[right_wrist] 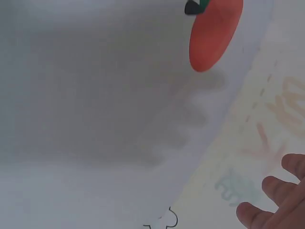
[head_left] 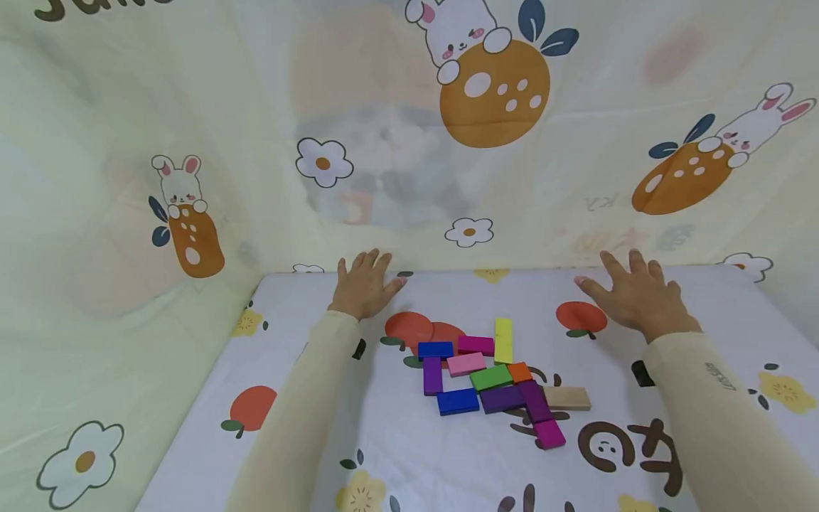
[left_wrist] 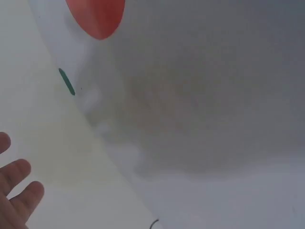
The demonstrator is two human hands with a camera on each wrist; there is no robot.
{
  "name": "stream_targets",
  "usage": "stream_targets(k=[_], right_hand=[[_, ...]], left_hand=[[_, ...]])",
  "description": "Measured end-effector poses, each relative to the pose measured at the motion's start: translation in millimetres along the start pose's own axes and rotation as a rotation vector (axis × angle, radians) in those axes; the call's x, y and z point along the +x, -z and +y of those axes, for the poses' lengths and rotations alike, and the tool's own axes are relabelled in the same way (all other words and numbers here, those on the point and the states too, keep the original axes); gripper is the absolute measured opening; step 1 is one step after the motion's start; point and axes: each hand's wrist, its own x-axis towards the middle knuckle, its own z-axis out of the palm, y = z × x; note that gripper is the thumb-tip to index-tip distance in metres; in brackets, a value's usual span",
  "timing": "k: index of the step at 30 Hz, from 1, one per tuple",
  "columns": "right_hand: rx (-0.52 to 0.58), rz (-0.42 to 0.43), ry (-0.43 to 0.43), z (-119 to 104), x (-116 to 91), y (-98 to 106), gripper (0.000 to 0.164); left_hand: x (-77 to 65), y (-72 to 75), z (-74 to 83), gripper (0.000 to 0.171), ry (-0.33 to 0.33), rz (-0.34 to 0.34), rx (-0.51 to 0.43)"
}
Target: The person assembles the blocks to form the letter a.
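My left hand is held with spread fingers near the back edge of the table, and nothing is in it. On the other side my right hand is likewise spread and holds nothing. Several flat coloured blocks lie in a loose group between the forearms, nearer to me than the hands. Among them are a yellow block, a green block, a pink block, an orange block, a blue block and a plain wooden block. Both wrist views show only fingertips, cloth and shadow.
A white printed tablecloth with fruit and flower pictures covers the table. Behind it hangs a cream curtain with rabbit prints, and another stretch of it closes the left side.
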Motion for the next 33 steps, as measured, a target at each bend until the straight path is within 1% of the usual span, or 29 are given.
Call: stream_targets(k=[5, 9, 10, 13, 16, 18, 22, 26, 30, 33], right_hand=[[0.019, -0.035, 0.038, -9.8, 3.5, -5.9, 0.105], [0.090, -0.090, 0.085, -25.6, 5.4, -11.3, 0.099], [0.109, -0.101, 0.104, -30.7, 5.6, -13.8, 0.098], [0.143, -0.118, 0.164, -48.8, 3.5, -22.9, 0.092], [0.135, -0.123, 0.207, -68.6, -1.5, -30.1, 0.083], [0.130, -0.135, 0.235, -81.6, -5.5, -32.5, 0.075], [0.139, -0.160, 0.310, -103.7, -11.4, -38.5, 0.057], [0.156, -0.193, 0.363, -119.5, -14.7, -48.6, 0.042], [0.164, -0.234, 0.381, -129.1, -16.6, -57.1, 0.035], [0.156, -0.257, 0.380, -134.5, -17.7, -60.8, 0.033]], left_hand=[[-4.1, -1.3, 8.4, 0.078, -0.011, -0.037, -0.008], [-9.8, -1.3, 18.6, 0.072, -0.069, -0.060, -0.014], [-11.6, -1.5, 21.5, 0.069, -0.086, -0.076, -0.027], [-19.6, -0.5, 31.3, 0.057, -0.140, -0.145, -0.115], [-27.8, -0.3, 41.7, 0.048, -0.187, -0.233, -0.203], [-32.5, -1.0, 48.2, 0.045, -0.220, -0.278, -0.225], [-38.8, -6.0, 58.6, 0.040, -0.265, -0.344, -0.213], [-42.4, -11.5, 63.8, 0.037, -0.270, -0.371, -0.181], [-45.6, -14.1, 65.2, 0.039, -0.260, -0.405, -0.175], [-48.7, -14.3, 64.7, 0.041, -0.270, -0.421, -0.187]])
